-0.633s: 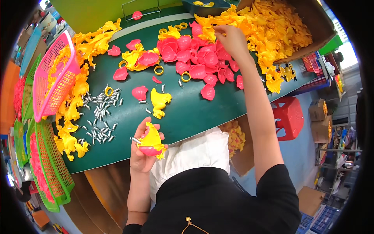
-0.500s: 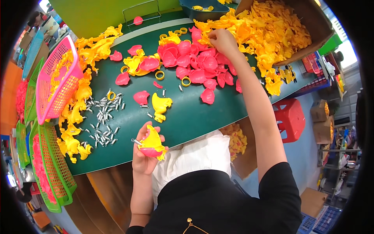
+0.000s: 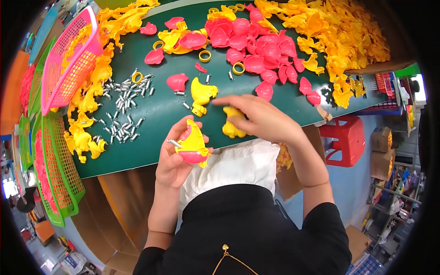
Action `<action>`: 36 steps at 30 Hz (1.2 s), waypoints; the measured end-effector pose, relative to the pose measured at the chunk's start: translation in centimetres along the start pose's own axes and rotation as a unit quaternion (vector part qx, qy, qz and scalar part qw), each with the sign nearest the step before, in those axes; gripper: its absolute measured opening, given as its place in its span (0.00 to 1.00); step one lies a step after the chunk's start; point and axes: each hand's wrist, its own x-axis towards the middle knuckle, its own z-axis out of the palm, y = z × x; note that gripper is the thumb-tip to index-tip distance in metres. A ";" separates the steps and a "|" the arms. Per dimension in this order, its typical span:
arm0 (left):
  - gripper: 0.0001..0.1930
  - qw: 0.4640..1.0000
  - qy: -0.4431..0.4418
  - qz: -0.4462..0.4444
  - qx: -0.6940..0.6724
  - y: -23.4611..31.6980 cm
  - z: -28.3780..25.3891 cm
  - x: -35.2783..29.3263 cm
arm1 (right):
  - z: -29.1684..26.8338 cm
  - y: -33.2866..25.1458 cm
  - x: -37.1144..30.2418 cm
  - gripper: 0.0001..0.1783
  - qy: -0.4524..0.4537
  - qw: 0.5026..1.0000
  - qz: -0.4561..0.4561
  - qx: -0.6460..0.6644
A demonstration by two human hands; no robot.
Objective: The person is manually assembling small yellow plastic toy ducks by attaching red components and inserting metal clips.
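Note:
My left hand [image 3: 172, 158] is closed round a yellow and pink plastic toy part [image 3: 191, 144], holding it up near the table edge. A small metal pin [image 3: 174, 143] sticks out at the left of that part. My right hand [image 3: 263, 117] hovers palm down over the table with its fingers stretched to the left. Beneath its thumb is a yellow plastic piece [image 3: 233, 128], partly covered. Its fingertips come close to another yellow piece [image 3: 201, 95] lying on the green table. Past that piece lie a pink shell [image 3: 177, 82] and several loose metal pins.
Metal pins [image 3: 123, 103] are scattered at the left. Pink shells [image 3: 270, 48] and yellow rings [image 3: 204, 56] lie farther back. Yellow pieces [image 3: 339, 39] spill from a cardboard box at the far right. A pink basket [image 3: 75, 59] and green baskets [image 3: 62, 165] stand along the left.
My right hand has come back from the far pile toward me, and a yellow piece now shows under it. My left hand still holds the toy part. The view has shifted.

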 end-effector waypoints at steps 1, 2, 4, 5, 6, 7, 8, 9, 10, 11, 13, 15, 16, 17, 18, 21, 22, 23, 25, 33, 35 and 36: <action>0.45 1.000 0.008 -0.003 0.027 0.0 0.3 0.1 | 1.3 1.0 -0.2 0.25 0.077 0.995 -0.038 -0.055; 0.44 1.000 0.020 0.002 0.022 -0.1 0.6 0.0 | 1.9 1.0 -0.3 0.25 0.073 0.995 -0.043 -0.051; 0.46 0.997 0.042 0.008 0.063 0.0 1.1 -0.2 | 3.3 0.4 -1.2 0.28 0.260 0.958 -0.027 -0.115; 0.47 0.993 0.061 0.014 0.102 -0.1 1.1 -0.5 | 4.3 -0.2 -1.7 0.28 0.255 0.960 -0.033 -0.111; 0.47 0.992 0.069 0.013 0.104 -0.2 1.3 -0.6 | 5.3 -0.9 -2.5 0.30 0.277 0.953 -0.006 -0.121; 0.47 0.992 0.074 0.015 0.104 -0.4 1.5 -0.5 | 6.0 -1.3 -2.9 0.32 0.298 0.945 0.021 -0.132; 0.45 0.991 0.070 0.020 0.113 -0.5 1.7 -0.4 | 6.8 -1.0 -3.0 0.32 0.293 0.945 0.022 -0.145; 0.43 0.990 0.066 0.025 0.122 -0.6 1.9 -0.3 | 7.0 -0.8 -3.2 0.32 0.292 0.946 0.022 -0.140; 0.43 0.989 0.061 0.023 0.129 -0.8 1.8 -0.3 | 6.9 -0.9 -3.4 0.32 0.295 0.953 0.014 -0.062; 0.43 0.989 0.064 0.024 0.131 -0.8 2.0 -0.2 | 6.7 -0.9 -3.6 0.31 0.298 0.954 0.006 0.017; 0.43 0.990 0.048 0.027 0.130 -1.0 2.3 -0.1 | 6.1 -1.9 -4.3 0.32 0.242 0.939 -0.036 0.242; 0.43 0.990 0.039 0.042 0.131 -1.1 2.3 -0.1 | 5.9 -3.0 -4.5 0.32 0.201 0.946 -0.056 0.248; 0.44 0.989 0.028 0.043 0.141 -1.2 2.2 -0.2 | 6.1 -3.2 -4.4 0.32 0.181 0.946 -0.043 0.264; 0.44 0.988 0.015 0.042 0.148 -1.2 2.2 -0.2 | 6.3 -3.3 -4.3 0.32 0.181 0.947 -0.043 0.264; 0.44 0.989 0.012 0.040 0.143 -1.2 2.3 -0.1 | 6.6 -3.2 -4.3 0.31 0.189 0.939 -0.038 0.284; 0.43 0.989 0.016 0.028 0.143 -1.1 2.3 -0.1 | 6.9 -3.2 -4.3 0.31 0.195 0.929 -0.031 0.312; 0.43 0.989 0.017 0.026 0.142 -1.1 2.2 0.0 | 7.0 -3.3 -4.3 0.31 0.195 0.927 -0.030 0.318; 0.43 0.988 0.005 0.037 0.152 -1.1 2.1 0.0 | 7.2 -3.2 -4.3 0.31 0.194 0.927 -0.029 0.319; 0.43 0.986 -0.005 0.047 0.160 -1.2 2.0 0.0 | 7.5 -3.0 -4.3 0.30 0.178 0.932 -0.044 0.312; 0.33 0.990 0.114 0.074 0.046 -1.9 3.5 0.3 | 7.5 -3.9 -3.5 0.39 0.190 0.952 -0.040 0.237; 0.31 0.992 0.093 0.077 0.044 -1.7 3.4 0.4 | 8.4 -3.2 -3.7 0.34 0.229 0.907 -0.031 0.352; 0.36 0.991 0.085 0.060 0.081 -1.8 3.0 0.3 | 8.2 -3.2 -3.8 0.30 0.241 0.920 -0.040 0.305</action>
